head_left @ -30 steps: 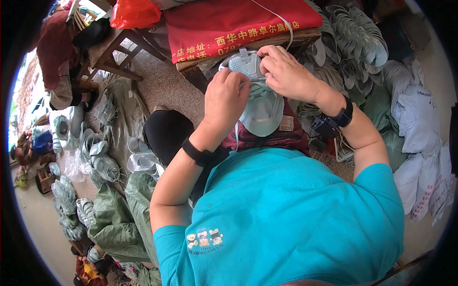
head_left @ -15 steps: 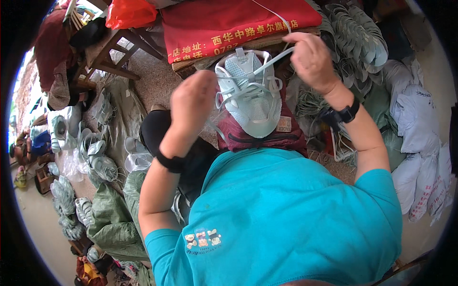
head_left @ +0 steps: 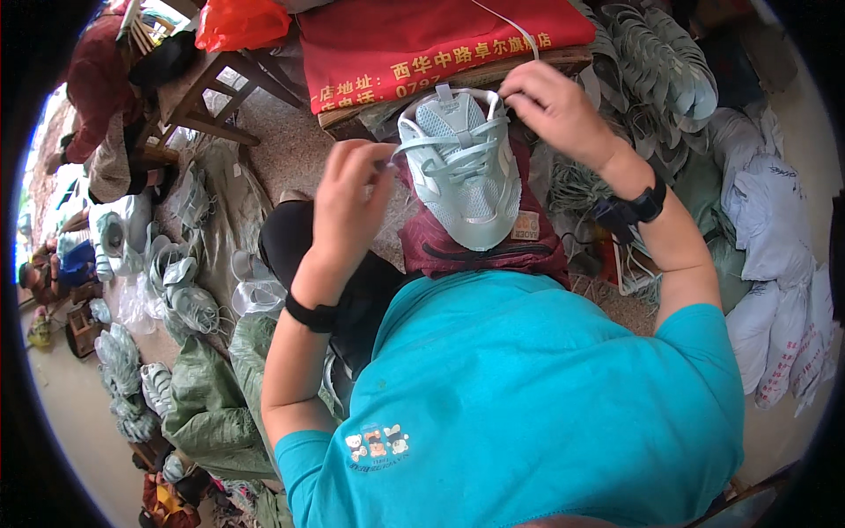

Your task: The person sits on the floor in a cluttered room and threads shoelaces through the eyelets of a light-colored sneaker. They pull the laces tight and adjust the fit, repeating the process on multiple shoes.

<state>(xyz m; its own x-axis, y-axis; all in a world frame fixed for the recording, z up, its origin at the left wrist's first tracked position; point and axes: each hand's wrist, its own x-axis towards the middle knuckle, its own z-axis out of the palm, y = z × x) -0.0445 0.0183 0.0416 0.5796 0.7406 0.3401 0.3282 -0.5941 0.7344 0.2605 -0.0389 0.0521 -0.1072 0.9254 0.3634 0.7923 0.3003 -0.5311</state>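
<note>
Nearest the camera, the teal shirt (head_left: 528, 396) fills the lower view, both forearms rising from it. On the dark red cloth (head_left: 475, 246) over the lap rests the pale green shoe upper (head_left: 462, 167), toe toward the body. A second ago both hands were bunched over its tongue; now they have drawn apart. The left hand (head_left: 352, 202) sits at the upper's left edge, its grip pinched on a lace end (head_left: 414, 150). The right hand (head_left: 550, 110) sits at the far right corner, fingers closed on the white lace (head_left: 510, 26), which runs up over the red banner (head_left: 422, 40) on the table (head_left: 563, 62). The lacing looks to be getting pulled snug. Farther off, stacked pale uppers (head_left: 651, 70) lie right.
</note>
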